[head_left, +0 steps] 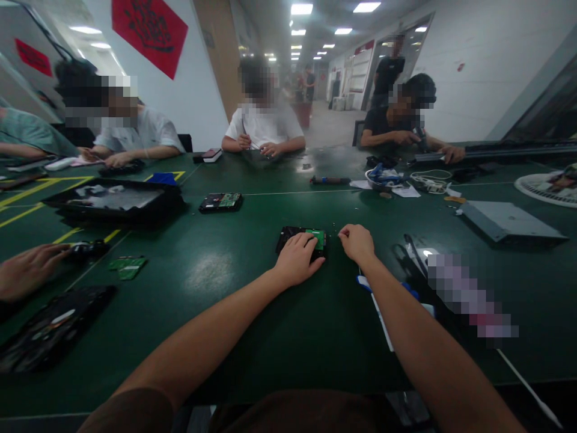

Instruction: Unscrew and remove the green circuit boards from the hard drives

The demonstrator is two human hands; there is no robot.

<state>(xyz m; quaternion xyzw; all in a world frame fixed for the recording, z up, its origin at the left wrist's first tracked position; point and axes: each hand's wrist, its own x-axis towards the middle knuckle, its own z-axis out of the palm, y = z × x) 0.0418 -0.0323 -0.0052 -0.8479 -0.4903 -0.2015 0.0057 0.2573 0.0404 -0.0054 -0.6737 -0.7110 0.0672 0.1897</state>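
The fingers (pixel 310 238) of the left hand (pixel 294 261) lie spread over a black device (pixel 287 233) with a green board (pixel 320 237) at its right end; the thumb stands apart from them. On the right hand (pixel 358 243), thumb and forefinger are pressed together at the tips, low over the desk (pixel 252 313); whether something tiny sits between them, I cannot tell. The device lies well in from the desk's near edge, about midway between its left and right sides. A few small bits (pixel 334 224) lie just beyond its right end, near the right fingertips.

Done well, I'd judge, this wants the left palm light and steady, with no weight on the board, and the right pinch gentle and close to the desktop, so that loose bits don't skitter toward the far edge.
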